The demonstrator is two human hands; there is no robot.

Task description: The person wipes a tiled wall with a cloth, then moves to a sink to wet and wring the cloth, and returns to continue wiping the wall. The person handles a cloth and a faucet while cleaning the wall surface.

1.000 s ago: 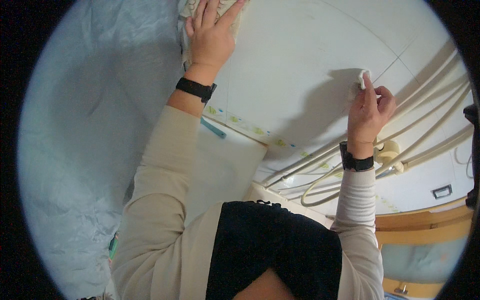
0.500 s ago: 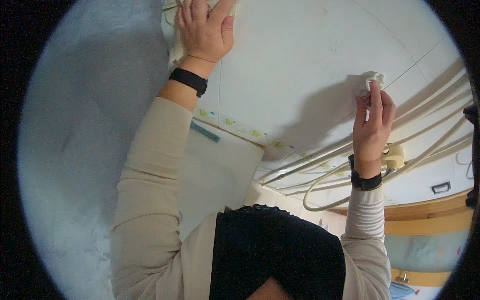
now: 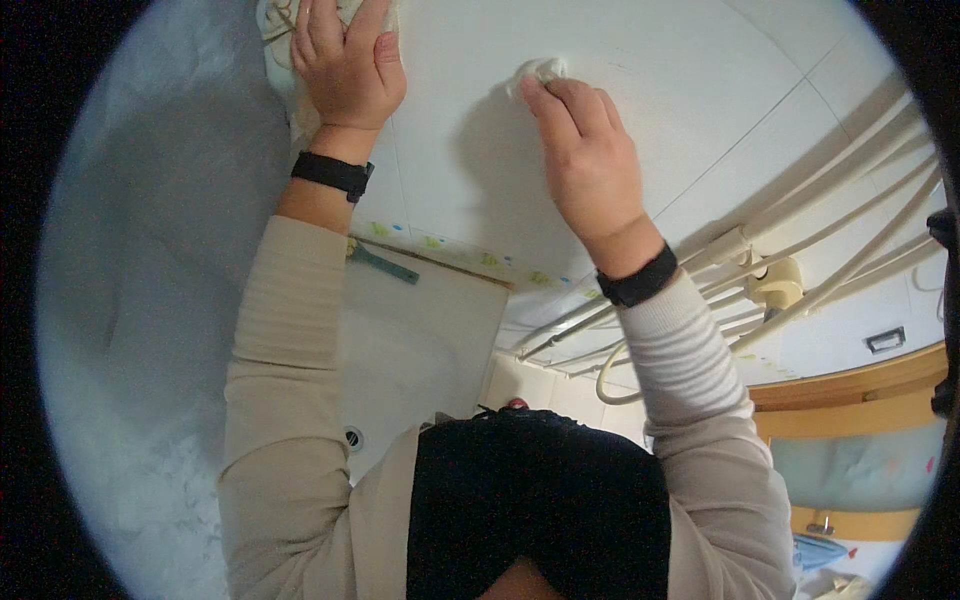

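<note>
My right hand [image 3: 595, 155] pinches a small crumpled white cloth or tissue [image 3: 550, 68] and presses it against the white tiled wall [image 3: 450, 150]. Up at the top left, my left hand [image 3: 350, 80] lies with its fingers stretched over a cream, bunched cloth-like thing [image 3: 275, 20] at the wall's left edge. Its fingertips reach the picture's upper rim, so what lies under them is partly hidden. A black band circles each wrist.
Pale pipes [image 3: 840, 200] run along the wall at right, with a yellowish fitting [image 3: 778, 285]. Below is a white basin or tub [image 3: 420, 330] with a drain [image 3: 353, 438]; a teal-handled tool [image 3: 385, 265] lies on its rim. An orange-framed cabinet [image 3: 850, 430] stands lower right.
My right hand has moved left and up across the wall with the white cloth or tissue. My left hand stays on the cream thing while the whole view has shifted slightly.
</note>
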